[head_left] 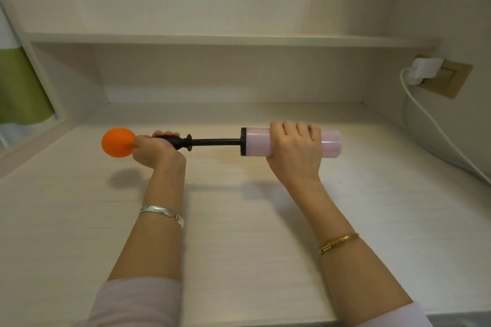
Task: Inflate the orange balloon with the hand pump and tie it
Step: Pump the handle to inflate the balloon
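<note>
1. The balloon's neck and the pump's nozzle are hidden inside the left hand (154, 150); whether the neck sits on the nozzle cannot be seen; both elbows are cut off by the lower edge.
2. The orange balloon (118, 142), small and partly inflated, juts left of that fist, held above the white desk (239, 233); the left fingers curl round the black front end of the hand pump (289, 142).
3. The right hand (295, 148) wraps the pink barrel; the black rod is drawn out between the hands.
4. The desk is bare around the arms; a shelf (212, 39) spans behind; a charger cable (435, 125) hangs at the right wall.
5. No writing is legible on the pump.
</note>
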